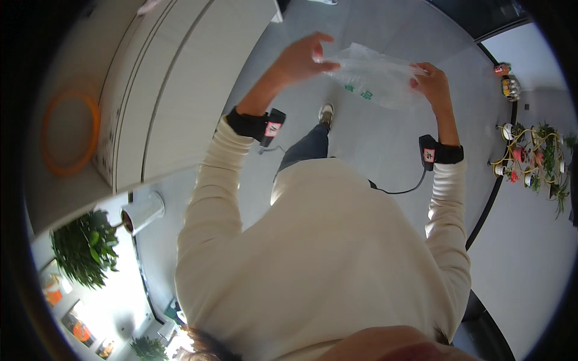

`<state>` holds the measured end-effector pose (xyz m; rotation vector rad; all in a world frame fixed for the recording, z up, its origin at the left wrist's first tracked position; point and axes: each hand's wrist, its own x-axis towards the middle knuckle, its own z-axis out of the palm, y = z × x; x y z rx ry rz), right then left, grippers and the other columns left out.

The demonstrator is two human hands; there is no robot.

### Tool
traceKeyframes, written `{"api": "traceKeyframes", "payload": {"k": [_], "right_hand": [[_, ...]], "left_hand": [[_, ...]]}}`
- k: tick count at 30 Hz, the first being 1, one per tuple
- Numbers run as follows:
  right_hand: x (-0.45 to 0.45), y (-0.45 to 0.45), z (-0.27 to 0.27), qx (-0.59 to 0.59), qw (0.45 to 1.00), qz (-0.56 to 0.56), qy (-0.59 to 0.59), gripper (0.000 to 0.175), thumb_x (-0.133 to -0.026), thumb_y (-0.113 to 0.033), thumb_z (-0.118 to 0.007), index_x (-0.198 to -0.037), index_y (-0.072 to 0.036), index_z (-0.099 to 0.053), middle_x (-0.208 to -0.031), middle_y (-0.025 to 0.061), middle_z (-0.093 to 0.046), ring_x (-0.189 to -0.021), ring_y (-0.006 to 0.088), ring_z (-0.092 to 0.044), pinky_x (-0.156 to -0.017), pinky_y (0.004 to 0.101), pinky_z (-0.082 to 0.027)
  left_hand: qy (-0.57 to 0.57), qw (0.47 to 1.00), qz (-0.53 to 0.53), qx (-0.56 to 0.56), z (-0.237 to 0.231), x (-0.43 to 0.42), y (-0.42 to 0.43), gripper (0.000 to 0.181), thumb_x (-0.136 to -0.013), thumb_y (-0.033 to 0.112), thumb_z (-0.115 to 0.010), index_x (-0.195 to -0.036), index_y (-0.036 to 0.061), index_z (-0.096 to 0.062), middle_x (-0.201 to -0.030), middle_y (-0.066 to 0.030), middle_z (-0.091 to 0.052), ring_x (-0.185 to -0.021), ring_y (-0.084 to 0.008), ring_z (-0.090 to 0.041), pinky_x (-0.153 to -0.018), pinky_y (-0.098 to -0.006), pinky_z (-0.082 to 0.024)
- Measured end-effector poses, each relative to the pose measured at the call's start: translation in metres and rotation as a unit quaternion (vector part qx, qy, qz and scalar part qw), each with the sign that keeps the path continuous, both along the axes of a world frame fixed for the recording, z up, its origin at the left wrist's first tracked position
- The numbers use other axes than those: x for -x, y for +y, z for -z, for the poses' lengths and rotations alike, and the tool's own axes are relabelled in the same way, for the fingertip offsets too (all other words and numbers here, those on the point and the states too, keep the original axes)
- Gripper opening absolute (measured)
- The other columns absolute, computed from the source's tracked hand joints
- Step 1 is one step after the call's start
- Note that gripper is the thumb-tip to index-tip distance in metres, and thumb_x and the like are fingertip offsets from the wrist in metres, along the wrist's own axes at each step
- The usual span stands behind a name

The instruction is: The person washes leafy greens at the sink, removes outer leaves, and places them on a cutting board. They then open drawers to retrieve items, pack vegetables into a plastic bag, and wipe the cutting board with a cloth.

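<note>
A thin clear plastic bag (377,79) with green printed characters stretches between my two hands, over the grey floor. At its left end is my left hand (301,58), slightly blurred; the bag's edge lies between its thumb and curled fingers. My right hand (433,83) pinches the bag's right end between thumb and fingers. Black straps with small labelled devices circle both wrists, the left device (272,127) and the right device (427,152).
A white cabinet (194,90) stands close on my left, with an orange ring (71,134) on it. Behind it is a potted plant (88,248). On the right, a gold plant stand (526,153) holds several pots by the wall. A cable (402,192) runs from my right wrist.
</note>
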<state>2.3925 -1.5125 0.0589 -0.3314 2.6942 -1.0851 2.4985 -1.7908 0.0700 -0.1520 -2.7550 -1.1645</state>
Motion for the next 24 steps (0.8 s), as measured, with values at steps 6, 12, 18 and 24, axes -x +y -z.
{"api": "traceKeyframes", "payload": {"k": [6,12,18,24], "right_hand": [[0.16,-0.001,-0.03,0.235,0.972,0.021,0.025,0.023,-0.076,-0.008,-0.053,-0.098,-0.003,-0.058,-0.082,0.0115,-0.062,-0.069,0.0168,-0.061,-0.062,0.026,-0.047],[0.296,0.069,0.045,-0.345,0.915,0.163,0.13,0.026,-0.076,-0.013,-0.054,-0.101,-0.008,-0.056,-0.097,0.0115,-0.059,-0.084,0.024,-0.058,-0.071,0.0313,-0.046],[0.548,0.067,0.069,0.595,0.767,0.178,-0.161,0.019,-0.08,-0.006,-0.04,-0.094,0.001,-0.052,-0.07,0.0086,-0.053,-0.067,0.0195,-0.054,-0.061,0.0281,-0.044],[0.77,0.009,0.018,0.688,0.637,-0.108,-0.331,0.027,-0.084,-0.009,-0.034,-0.099,0.007,-0.05,-0.052,-0.0034,-0.032,-0.045,0.0064,-0.029,-0.042,0.019,-0.028]], "left_hand": [[-0.175,0.983,0.019,-0.056,0.035,0.239,0.022,0.025,-0.076,0.025,-0.059,-0.093,0.0073,-0.061,-0.076,-0.0008,-0.054,-0.065,-0.0125,-0.047,-0.061,-0.024,-0.04],[-0.164,0.865,0.097,-0.465,0.059,0.439,0.045,0.016,-0.077,0.013,-0.055,-0.088,0.0013,-0.059,-0.078,-0.0028,-0.055,-0.073,-0.013,-0.048,-0.065,-0.0237,-0.039],[-0.15,0.835,0.04,-0.528,0.074,0.646,0.032,0.012,-0.08,0.014,-0.052,-0.085,0.004,-0.057,-0.089,-0.0058,-0.056,-0.085,-0.0173,-0.049,-0.081,-0.033,-0.037],[-0.154,0.574,0.083,-0.8,0.022,0.781,-0.022,0.022,-0.086,0.026,-0.048,-0.075,0.0092,-0.055,-0.094,-0.0042,-0.056,-0.101,-0.0214,-0.048,-0.089,-0.0456,-0.035]]}}
